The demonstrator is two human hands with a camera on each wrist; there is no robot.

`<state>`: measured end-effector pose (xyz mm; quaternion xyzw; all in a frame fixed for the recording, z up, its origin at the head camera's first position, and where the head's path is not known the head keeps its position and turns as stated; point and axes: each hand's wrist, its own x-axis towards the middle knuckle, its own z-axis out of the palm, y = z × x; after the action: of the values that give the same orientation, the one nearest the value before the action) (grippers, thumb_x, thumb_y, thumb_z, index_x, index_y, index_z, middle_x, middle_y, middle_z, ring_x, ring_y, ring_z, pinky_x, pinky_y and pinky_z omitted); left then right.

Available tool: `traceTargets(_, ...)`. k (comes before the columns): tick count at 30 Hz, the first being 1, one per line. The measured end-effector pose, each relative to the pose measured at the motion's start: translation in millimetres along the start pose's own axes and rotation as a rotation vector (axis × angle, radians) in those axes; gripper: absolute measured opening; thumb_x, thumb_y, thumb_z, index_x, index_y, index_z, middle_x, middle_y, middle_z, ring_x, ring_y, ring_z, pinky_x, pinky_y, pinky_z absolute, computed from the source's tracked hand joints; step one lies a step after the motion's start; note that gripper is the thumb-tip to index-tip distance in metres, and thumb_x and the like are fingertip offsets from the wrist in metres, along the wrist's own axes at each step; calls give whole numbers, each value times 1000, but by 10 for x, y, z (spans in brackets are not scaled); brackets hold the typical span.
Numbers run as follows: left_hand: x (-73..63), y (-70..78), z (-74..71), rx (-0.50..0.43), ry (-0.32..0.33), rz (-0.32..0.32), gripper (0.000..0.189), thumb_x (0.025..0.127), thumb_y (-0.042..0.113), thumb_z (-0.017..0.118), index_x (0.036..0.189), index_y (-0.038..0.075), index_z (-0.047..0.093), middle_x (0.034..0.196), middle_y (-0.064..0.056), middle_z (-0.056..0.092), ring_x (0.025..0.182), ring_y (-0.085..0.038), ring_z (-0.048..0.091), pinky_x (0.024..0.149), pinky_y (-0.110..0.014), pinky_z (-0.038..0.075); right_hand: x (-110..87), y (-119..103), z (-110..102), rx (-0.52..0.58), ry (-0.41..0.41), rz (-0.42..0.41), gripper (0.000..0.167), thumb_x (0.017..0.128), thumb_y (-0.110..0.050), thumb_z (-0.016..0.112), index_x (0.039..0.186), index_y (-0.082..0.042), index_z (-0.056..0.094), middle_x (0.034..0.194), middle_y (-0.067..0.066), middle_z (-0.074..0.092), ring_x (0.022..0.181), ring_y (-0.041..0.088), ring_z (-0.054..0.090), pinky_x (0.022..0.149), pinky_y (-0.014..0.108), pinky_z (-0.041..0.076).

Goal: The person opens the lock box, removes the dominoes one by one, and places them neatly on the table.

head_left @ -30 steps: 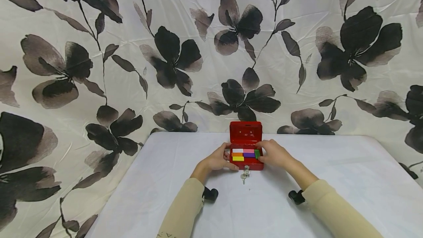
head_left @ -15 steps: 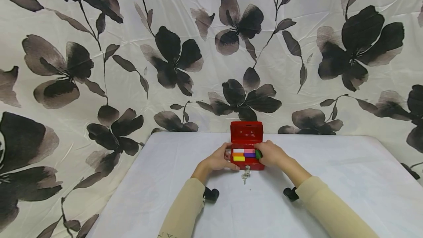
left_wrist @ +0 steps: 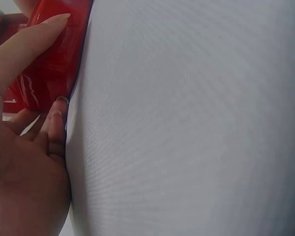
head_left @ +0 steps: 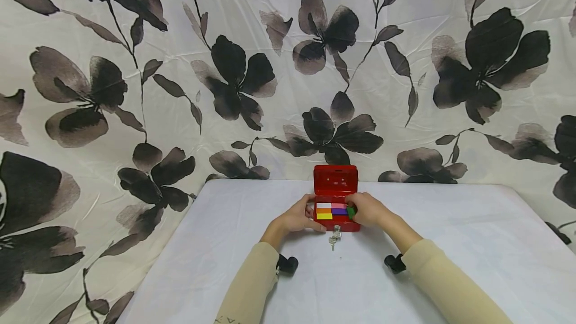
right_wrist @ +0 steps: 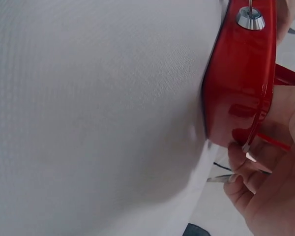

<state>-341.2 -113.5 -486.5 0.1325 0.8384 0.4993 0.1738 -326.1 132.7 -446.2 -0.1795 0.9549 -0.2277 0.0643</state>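
A small red cash box (head_left: pixel 344 226) stands on the table with its lid (head_left: pixel 335 179) raised. Inside lie several coloured blocks: white, pink, orange (head_left: pixel 324 210), purple (head_left: pixel 339 211) and yellow (head_left: pixel 325 216). My left hand (head_left: pixel 295 216) grips the box's left end, its thumb across the front wall and the other fingers at the side. At the right end, my right hand (head_left: pixel 370 209) reaches over the rim and holds a green block (head_left: pixel 352 212), tilted, between thumb and fingers. The right wrist view shows the box's red front (right_wrist: pixel 238 88), but the block is hidden there.
Two keys (head_left: pixel 334 240) hang from the lock (right_wrist: pixel 250 19) on the box's front. A white cloth (head_left: pixel 202 254) covers the table. Behind it hangs a floral curtain (head_left: pixel 270 94). Black straps with cameras (head_left: pixel 287 265) sit at both wrists.
My right hand has moved left, further over the box, and the green block has gone from upright-looking to tilted in its fingers. My left hand stays on the box.
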Motion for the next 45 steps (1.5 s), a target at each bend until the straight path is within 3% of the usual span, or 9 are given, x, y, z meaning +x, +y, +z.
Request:
traceTargets(14, -7, 29, 0, 33, -1, -17, 93, 75, 25, 93, 151, 20, 39, 110, -8, 55, 108, -24, 50, 90, -36, 52, 6, 62, 16, 70, 14, -36, 42, 83, -3, 82, 122, 2, 68, 107, 10, 70, 99, 26, 61, 98, 49, 53)
traceTargets(22, -11, 17, 3, 29, 0, -9, 93, 75, 23, 93, 151, 18, 39, 110, -8, 55, 108, -24, 51, 88, -34, 53, 5, 67, 21, -6, 22, -16, 42, 82, -11, 85, 120, -2, 71, 106, 7, 70, 101, 25, 59, 95, 50, 54)
traceTargets(32, 5, 13, 5, 31, 0, -2, 93, 76, 22, 92, 152, 17, 38, 111, -8, 55, 108, -23, 50, 89, -35, 53, 21, 56, 27, -165, 60, -43, 33, 81, -24, 88, 106, -6, 78, 93, 4, 70, 92, 24, 57, 85, 48, 55)
traceTargets(45, 3, 14, 7, 28, 0, -3, 93, 76, 23, 93, 151, 18, 39, 111, -7, 55, 107, -23, 50, 89, -35, 53, 11, 52, 40, -116, 40, -28, 28, 82, -24, 87, 103, -7, 76, 93, 4, 69, 91, 22, 55, 86, 45, 55)
